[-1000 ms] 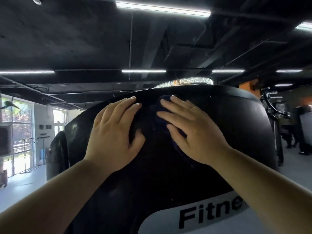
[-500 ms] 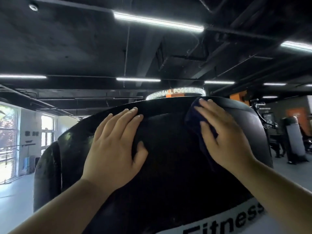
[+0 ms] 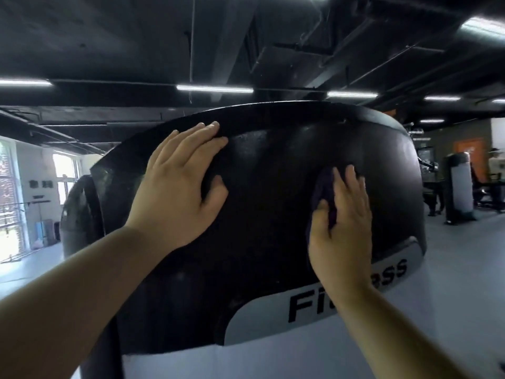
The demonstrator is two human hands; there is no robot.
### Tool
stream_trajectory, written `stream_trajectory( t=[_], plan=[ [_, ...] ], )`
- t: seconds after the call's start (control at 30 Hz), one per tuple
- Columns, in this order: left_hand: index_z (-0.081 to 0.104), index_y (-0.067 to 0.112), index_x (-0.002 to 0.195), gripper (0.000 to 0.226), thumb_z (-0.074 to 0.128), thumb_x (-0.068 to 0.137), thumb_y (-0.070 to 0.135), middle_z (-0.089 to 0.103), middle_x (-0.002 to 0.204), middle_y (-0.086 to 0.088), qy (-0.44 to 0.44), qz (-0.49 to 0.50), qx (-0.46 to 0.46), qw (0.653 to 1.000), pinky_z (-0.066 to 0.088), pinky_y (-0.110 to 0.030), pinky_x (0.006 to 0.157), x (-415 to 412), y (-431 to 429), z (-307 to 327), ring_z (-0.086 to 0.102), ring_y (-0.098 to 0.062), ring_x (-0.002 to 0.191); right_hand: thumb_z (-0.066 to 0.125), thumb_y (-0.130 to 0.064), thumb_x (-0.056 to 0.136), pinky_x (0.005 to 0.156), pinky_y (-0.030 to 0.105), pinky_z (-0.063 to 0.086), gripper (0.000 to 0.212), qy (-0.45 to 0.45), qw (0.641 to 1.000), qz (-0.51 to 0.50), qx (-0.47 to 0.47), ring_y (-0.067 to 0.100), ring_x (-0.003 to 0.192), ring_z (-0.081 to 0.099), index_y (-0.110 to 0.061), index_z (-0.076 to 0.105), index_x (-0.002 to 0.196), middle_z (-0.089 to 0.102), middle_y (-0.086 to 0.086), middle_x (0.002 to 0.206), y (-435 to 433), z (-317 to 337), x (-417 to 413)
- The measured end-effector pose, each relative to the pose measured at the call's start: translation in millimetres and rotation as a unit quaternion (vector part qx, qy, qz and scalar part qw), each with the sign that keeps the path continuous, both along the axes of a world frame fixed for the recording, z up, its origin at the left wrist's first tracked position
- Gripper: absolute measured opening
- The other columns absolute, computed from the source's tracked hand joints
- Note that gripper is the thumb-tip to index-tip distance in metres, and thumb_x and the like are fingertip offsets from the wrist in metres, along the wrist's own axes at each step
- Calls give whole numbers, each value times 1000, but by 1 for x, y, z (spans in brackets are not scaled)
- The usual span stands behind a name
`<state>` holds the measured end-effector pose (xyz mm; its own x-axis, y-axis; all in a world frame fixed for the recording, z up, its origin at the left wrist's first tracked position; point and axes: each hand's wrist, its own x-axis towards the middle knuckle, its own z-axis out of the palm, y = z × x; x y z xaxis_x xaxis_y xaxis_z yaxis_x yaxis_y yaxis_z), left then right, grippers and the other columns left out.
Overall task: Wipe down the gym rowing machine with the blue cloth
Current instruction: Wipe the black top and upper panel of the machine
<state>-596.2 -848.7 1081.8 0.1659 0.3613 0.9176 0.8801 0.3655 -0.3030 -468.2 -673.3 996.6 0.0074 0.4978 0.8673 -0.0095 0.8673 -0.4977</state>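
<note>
Cloth: the blue cloth (image 3: pixel 323 187) sits bunched on the right half of the black housing, pinned under the right hand; only a dark fold shows between thumb and forefinger.
Right hand: the right hand (image 3: pixel 341 222) presses flat on the cloth with its fingers straight, close together and pointing up; its grip is apart, not curled round the cloth.
Left hand: the left hand (image 3: pixel 180 187) lies flat on the upper left of the housing, fingertips at the top rim and thumb spread to the right; its grip is apart and holds nothing.
Machine: the domed black housing of the rowing machine (image 3: pixel 273 203) fills the middle of the view; below it is a white panel (image 3: pixel 273 356) whose black lettering (image 3: pixel 300 305) is partly covered by the right wrist.
Room: strip lights (image 3: pixel 214 88) run under a dark ceiling, a window (image 3: pixel 11 203) is at far left, and an upright grey-and-black bag (image 3: pixel 459 187) stands well apart at right.
</note>
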Motion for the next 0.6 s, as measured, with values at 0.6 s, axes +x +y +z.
stream_trajectory(
  t=[0.6],
  plan=[
    [47,15,140,61,49,81,26,29,158,-6,-70,50,-88,992,15,-41,121,-17,-66,-142,21,-20,148,48,-27,95,121,45,16,42,-228,905,-5,360,19,149,24,-27,57,136,38,-6,155,-87,-104,-30]
  ],
)
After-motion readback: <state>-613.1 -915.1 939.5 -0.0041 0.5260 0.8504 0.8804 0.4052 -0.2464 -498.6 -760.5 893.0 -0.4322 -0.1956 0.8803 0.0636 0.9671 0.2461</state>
